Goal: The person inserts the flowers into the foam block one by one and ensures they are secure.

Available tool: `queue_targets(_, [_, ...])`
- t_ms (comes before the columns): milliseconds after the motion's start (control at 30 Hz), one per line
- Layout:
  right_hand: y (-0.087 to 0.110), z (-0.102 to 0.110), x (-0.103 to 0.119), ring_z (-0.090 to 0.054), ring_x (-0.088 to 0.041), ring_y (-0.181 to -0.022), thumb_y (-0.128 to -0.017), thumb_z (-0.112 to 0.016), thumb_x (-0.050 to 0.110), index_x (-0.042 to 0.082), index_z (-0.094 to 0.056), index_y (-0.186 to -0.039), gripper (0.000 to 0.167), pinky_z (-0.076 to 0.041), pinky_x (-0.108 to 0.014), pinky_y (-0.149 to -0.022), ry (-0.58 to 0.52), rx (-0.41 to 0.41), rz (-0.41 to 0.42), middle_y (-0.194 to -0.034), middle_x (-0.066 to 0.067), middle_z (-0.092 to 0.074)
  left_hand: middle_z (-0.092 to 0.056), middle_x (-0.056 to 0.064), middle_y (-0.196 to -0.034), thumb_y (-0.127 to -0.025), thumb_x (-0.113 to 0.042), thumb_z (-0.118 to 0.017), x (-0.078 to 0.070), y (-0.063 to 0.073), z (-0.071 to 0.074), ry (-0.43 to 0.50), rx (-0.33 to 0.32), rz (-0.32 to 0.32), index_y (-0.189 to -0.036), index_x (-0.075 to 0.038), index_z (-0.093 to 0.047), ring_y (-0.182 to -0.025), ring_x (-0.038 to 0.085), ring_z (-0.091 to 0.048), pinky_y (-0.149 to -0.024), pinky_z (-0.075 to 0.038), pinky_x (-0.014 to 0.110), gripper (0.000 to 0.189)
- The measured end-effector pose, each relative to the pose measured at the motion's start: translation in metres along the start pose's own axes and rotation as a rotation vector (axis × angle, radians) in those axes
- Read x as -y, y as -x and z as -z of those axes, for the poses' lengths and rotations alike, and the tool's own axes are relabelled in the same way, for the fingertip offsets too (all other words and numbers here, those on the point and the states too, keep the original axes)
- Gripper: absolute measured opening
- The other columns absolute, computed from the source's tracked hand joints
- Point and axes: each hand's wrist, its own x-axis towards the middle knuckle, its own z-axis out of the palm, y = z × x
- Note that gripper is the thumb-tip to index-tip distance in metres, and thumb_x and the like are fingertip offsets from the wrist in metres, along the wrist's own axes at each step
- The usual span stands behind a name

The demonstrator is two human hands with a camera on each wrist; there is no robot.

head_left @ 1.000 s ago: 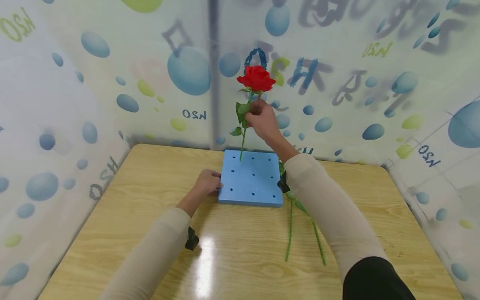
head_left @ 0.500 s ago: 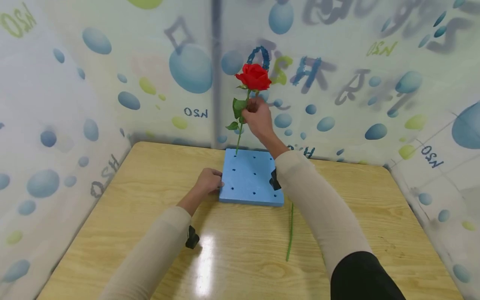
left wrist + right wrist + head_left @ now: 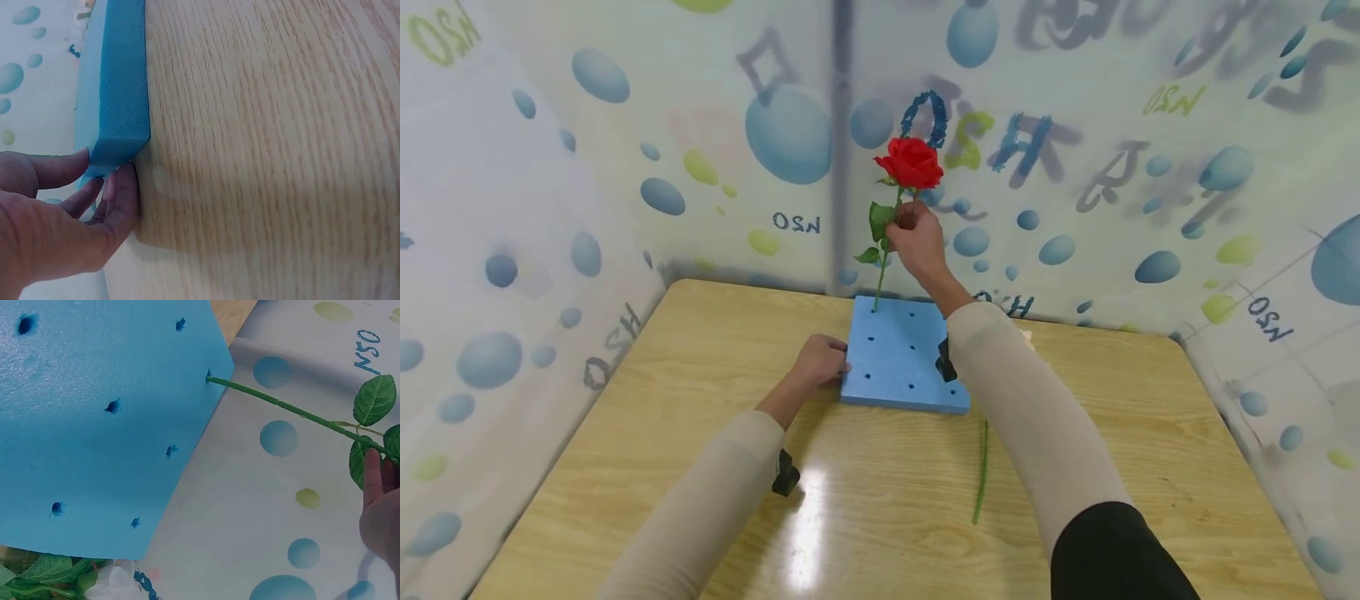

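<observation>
In the head view a red rose (image 3: pixel 913 163) stands nearly upright over the back left of a blue foam board (image 3: pixel 891 362) with several holes. My right hand (image 3: pixel 921 242) pinches its stem among the leaves, below the bloom. The lower tip of the stem (image 3: pixel 275 401) sits in the corner hole in the right wrist view; how deep is hidden. My left hand (image 3: pixel 820 360) holds the board's left edge. In the left wrist view its thumb (image 3: pixel 62 170) touches the board's upper edge, and the other fingers lie against the side, near the tabletop.
A green stem (image 3: pixel 982 479) lies on the wooden table (image 3: pixel 880 500) right of the board, partly under my right sleeve. Leaves (image 3: pixel 56 569) and a white bloom (image 3: pixel 115 584) show beyond the board in the right wrist view. A patterned wall (image 3: pixel 700 242) rises behind.
My right hand has brought the rose slightly left and back, its stem tip reaching the back left hole. The right forearm now covers more of the lying stems. My left hand stays on the board.
</observation>
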Motion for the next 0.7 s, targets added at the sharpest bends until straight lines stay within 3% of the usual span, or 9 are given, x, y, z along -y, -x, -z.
queue_targets(300, [0.0005, -0.0021, -0.0051, -0.058, -0.019, -0.079, -0.091, -0.056, 0.007, 0.003, -0.054, -0.108, 0.018, -0.055, -0.027, -0.070, -0.001, 0.030, -0.035, -0.093, -0.008, -0.058, -0.058, 0.019, -0.127, -0.092, 0.000, -0.056, -0.0022, 0.0023, 0.0003, -0.003, 0.003, 0.005, -0.134, 0.002, -0.054, -0.104, 0.026, -0.058, -0.090, -0.053, 0.040, 0.042])
queue_targets(500, [-0.0002, -0.0031, -0.0061, -0.058, -0.021, -0.080, -0.091, -0.055, 0.006, 0.001, -0.055, -0.111, 0.021, -0.056, -0.038, -0.077, 0.018, 0.052, -0.030, -0.096, -0.011, -0.059, -0.058, 0.020, -0.127, -0.091, 0.000, -0.056, -0.0022, 0.0019, 0.0003, -0.013, -0.002, 0.005, -0.133, 0.003, -0.053, -0.103, 0.026, -0.058, -0.089, -0.053, 0.040, 0.042])
queue_targets(700, [0.0021, -0.0011, -0.0087, -0.059, -0.022, -0.084, -0.092, -0.056, 0.009, 0.000, -0.055, -0.116, 0.026, -0.054, -0.030, -0.076, 0.103, 0.077, -0.045, -0.104, -0.014, -0.061, -0.058, 0.020, -0.127, -0.090, 0.001, -0.057, -0.0013, -0.0004, -0.0014, -0.018, -0.006, 0.006, -0.132, 0.003, -0.055, -0.102, 0.026, -0.058, -0.088, -0.054, 0.039, 0.042])
